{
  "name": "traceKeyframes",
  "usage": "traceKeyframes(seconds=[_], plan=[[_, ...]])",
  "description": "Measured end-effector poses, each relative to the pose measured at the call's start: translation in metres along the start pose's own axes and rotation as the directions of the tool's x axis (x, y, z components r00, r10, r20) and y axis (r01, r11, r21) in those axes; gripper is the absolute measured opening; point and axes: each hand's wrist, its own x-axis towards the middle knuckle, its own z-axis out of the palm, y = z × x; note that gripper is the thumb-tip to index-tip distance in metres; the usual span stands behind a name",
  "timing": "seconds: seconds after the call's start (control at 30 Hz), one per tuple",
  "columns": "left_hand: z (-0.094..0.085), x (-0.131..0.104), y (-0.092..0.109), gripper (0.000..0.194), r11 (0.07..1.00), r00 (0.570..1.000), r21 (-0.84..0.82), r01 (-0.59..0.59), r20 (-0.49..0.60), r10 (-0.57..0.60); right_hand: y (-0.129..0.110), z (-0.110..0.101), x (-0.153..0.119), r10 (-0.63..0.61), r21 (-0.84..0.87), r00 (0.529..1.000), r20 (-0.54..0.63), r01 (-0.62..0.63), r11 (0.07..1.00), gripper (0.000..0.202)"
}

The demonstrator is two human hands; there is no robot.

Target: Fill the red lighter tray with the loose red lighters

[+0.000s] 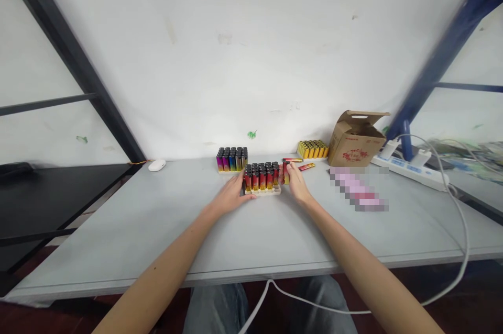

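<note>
Red-and-yellow lighters (259, 179) with black tops stand upright in rows in a pale tray (263, 192). My left hand (231, 193) grips the tray's left side, its thumb along the front edge; its other fingers are partly hidden behind the lighters. Just right of the tray, my right hand (296, 182) pinches an upright red-and-yellow lighter (286, 173). Behind this hand, a loose lighter (307, 166) and another one (293, 159) lie on the table.
Purple, blue and gold lighters (231, 160) stand at the back left, yellow ones (313, 149) at the back right. Near them are an open cardboard box (356, 143), a blurred pink item (357, 189) and a power strip (412, 170) with cables. A white mouse-like object (157, 165) lies left.
</note>
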Motion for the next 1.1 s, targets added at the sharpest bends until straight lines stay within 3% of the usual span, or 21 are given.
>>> traceKeyframes(seconds=[0.23, 0.5, 0.7, 1.1], plan=[[0.001, 0.002, 0.000, 0.091, 1.000, 0.999, -0.008, 0.017, -0.043, -0.017, -0.002, -0.007, 0.004, -0.293, -0.339, 0.950, -0.106, 0.243, 0.909, 0.039], [0.004, 0.001, -0.002, 0.104, 0.989, 0.982, -0.011, 0.147, -0.117, -0.147, -0.004, -0.004, -0.003, -0.183, -0.322, 0.973, 0.140, 0.220, 0.921, 0.035], [0.003, 0.002, 0.001, 0.100, 0.988, 0.980, -0.016, 0.151, -0.127, -0.152, -0.003, -0.004, -0.006, -0.256, -0.389, 0.957, 0.138, 0.290, 0.874, 0.028], [0.004, 0.001, 0.002, 0.096, 0.994, 0.986, 0.013, 0.110, -0.129, -0.107, -0.008, -0.010, -0.005, -0.234, -0.466, 0.967, 0.098, 0.252, 0.848, 0.024]])
